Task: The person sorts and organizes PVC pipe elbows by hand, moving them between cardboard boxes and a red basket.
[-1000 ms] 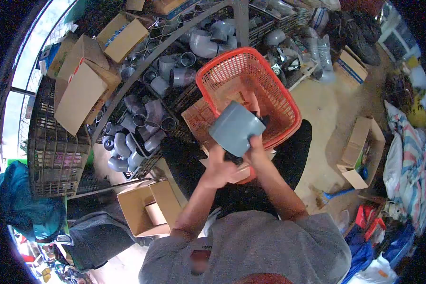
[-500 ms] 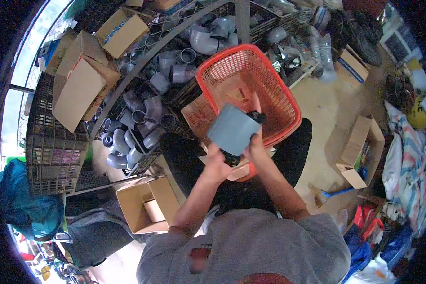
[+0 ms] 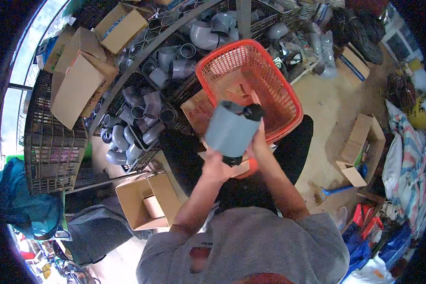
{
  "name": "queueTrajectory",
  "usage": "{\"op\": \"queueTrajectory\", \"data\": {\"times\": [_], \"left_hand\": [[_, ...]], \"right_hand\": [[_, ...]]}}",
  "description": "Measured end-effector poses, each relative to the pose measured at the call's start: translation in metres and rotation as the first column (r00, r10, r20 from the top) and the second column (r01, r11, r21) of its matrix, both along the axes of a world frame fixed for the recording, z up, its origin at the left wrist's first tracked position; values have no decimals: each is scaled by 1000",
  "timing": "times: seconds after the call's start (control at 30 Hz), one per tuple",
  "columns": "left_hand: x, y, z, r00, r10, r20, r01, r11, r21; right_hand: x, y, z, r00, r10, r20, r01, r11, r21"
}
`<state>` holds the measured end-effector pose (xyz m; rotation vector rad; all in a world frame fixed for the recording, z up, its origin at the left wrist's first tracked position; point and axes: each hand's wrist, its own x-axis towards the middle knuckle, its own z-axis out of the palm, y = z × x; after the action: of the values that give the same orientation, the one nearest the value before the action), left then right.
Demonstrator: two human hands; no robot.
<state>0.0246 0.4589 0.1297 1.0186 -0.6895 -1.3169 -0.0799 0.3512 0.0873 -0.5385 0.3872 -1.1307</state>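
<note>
A wide grey plastic pipe fitting (image 3: 232, 130) with black parts at its ends is held up, tilted, in front of my body. My left hand (image 3: 215, 166) is closed around its lower left end, by the lower black part. On the right side my right hand (image 3: 257, 141) grips it just under the upper black part; some of its fingers are hidden behind the fitting. Beyond the fitting stands a red plastic basket (image 3: 296, 97) between my legs, with brown cardboard in its bottom.
Grey pipe elbows and couplings (image 3: 182, 68) fill dark crates at the upper left. An open cardboard box (image 3: 128, 203) stands at my left, another box (image 3: 357, 146) at my right. A blue-handled brush (image 3: 338, 191) lies on the floor (image 3: 324, 123).
The pipe fitting has turned in my hands, so its upper end and black part show more. Both hands stay on it. The basket looks nearly the same.
</note>
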Motion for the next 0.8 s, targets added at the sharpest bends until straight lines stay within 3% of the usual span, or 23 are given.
{"op": "queueTrajectory", "data": {"times": [0.03,0.07,0.13,0.17,0.2,0.23,0.27,0.3,0.37,0.4,0.43,0.47,0.5,0.57,0.6,0.63,0.67,0.7,0.73,0.77,0.8], "left_hand": [[0,-3,14,993,40,-108,-39,999,8],[0,-7,28,939,21,-344,-55,995,-89],[0,-11,16,924,18,-382,-94,979,-183],[-1,-13,10,916,12,-402,-113,967,-230],[-6,-15,2,997,-8,80,30,962,-270],[-12,-15,-6,946,-22,323,109,961,-255],[-20,-18,-3,839,-21,544,176,956,-235],[-30,-17,1,839,22,544,168,940,-297],[-30,-14,0,842,67,535,154,920,-359],[-18,-11,-7,881,-124,457,157,987,-33],[-20,-11,1,993,-100,-64,94,991,-90],[-23,-11,10,822,-49,-567,-12,994,-104],[-19,-11,10,822,-52,-567,-9,995,-104],[-6,-9,8,854,35,-518,-104,989,-105],[-1,-13,4,948,73,-311,-94,994,-55],[3,-17,3,992,91,-87,-90,996,5],[6,-22,3,925,27,379,45,983,-180],[7,-23,4,647,49,761,247,931,-270],[-4,-17,-12,865,-75,496,196,960,-198],[-1,-12,-26,863,-79,498,201,960,-197],[1,-14,-19,834,-99,542,205,969,-138]], "right_hand": [[-1,-5,-10,998,-26,-57,27,1000,13],[-7,-8,-35,998,54,-21,-54,998,-10],[-8,3,9,986,67,151,-48,991,-125],[-8,9,28,986,75,148,-56,991,-125],[-7,14,40,997,37,65,-43,995,92],[-7,19,44,1000,16,-25,-8,954,300],[-8,20,32,952,134,-276,-148,988,-30],[-13,22,21,952,132,-276,-145,989,-28],[-14,22,68,999,36,24,-34,997,-74],[-17,6,-8,993,-116,-33,104,962,-252],[-14,5,-5,993,-115,-35,103,962,-251],[-7,6,2,992,-113,-50,104,980,-167],[-4,6,6,992,-111,-65,106,991,-81],[-10,8,-21,985,-20,-169,14,999,-35],[-7,10,-16,996,41,-81,-34,996,78],[-4,15,-5,999,21,-49,-22,1000,-14],[0,20,7,1000,5,-12,-6,995,-104],[0,24,13,1000,7,-12,-9,995,-100],[-1,27,17,991,7,-134,-11,1000,-28],[0,29,18,968,11,-251,-1,999,38],[1,16,14,993,-57,-104,45,992,-116]]}}
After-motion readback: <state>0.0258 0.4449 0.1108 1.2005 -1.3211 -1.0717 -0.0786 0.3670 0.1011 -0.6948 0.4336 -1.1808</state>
